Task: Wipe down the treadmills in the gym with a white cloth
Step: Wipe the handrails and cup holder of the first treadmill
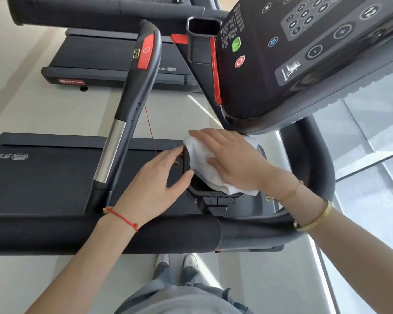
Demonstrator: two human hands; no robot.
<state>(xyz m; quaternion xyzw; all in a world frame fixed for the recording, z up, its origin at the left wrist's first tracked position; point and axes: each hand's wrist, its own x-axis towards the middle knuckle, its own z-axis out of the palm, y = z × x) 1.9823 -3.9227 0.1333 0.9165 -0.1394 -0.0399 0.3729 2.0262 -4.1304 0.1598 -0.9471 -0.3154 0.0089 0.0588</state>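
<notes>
White cloth [204, 164] pressed into treadmill cup holder [192, 191] by right hand [234, 159].

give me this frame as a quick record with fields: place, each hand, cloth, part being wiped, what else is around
place: gym, person standing at the front of a treadmill
right hand: flat with straight fingers, pressing the white cloth
left hand: fingers and thumb on the rim of the black cup holder, steadying it
white cloth: bunched, lying over the cup holder opening
console: above the hands, with green and red buttons
handrail: left of the hands, black with a red patch
second treadmill: farther back
wrists: red string on left, gold bracelets on right
</notes>
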